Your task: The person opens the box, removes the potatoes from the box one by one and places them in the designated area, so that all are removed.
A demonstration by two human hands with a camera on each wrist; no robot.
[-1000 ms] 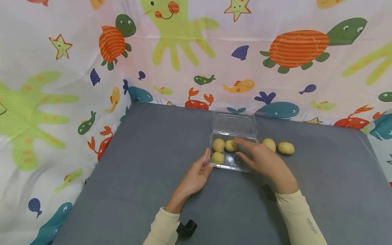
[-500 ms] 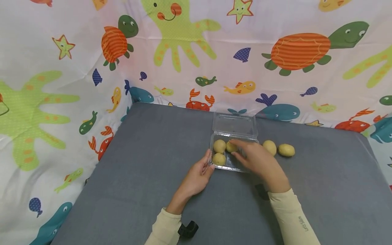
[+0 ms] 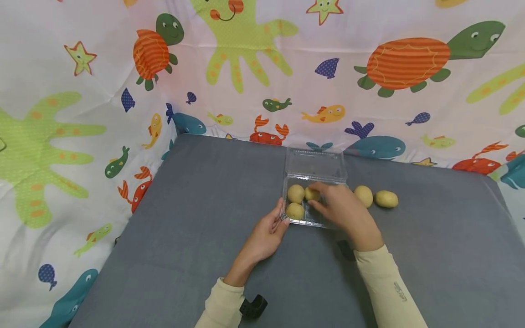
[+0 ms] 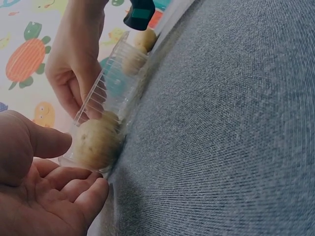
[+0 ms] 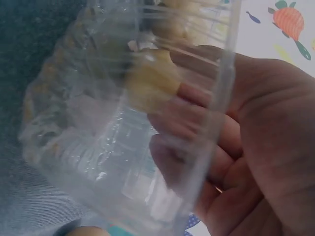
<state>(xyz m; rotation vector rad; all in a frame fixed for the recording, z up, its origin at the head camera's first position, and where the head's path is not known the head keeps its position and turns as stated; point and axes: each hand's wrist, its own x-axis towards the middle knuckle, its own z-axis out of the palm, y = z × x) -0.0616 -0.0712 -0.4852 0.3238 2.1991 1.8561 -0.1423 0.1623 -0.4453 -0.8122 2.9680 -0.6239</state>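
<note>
A clear plastic clamshell container (image 3: 304, 220) lies on the table with its lid (image 3: 315, 165) folded back. At its left side are two round potatoes, a back one (image 3: 295, 193) and a front one (image 3: 295, 211). My left hand (image 3: 262, 238) pinches the container's front left corner between thumb and fingers. Reaching in from the right, my right hand (image 3: 348, 214) holds a third potato (image 3: 311, 194) beside the back one; in the right wrist view, thumb and fingers are around this potato (image 5: 152, 81). The fingers partly cover it in the head view.
Two loose potatoes, one rounder (image 3: 363, 196) and one longer (image 3: 386, 199), lie on the grey table (image 3: 197, 205) to the container's right. A patterned sea-animal cloth (image 3: 246, 105) hangs behind and at the left. A black device (image 3: 253, 307) is strapped to the left wrist.
My right hand has shifted slightly left, its fingertips now farther over the third potato. The left hand keeps its grip on the corner, and the container stays in place.
</note>
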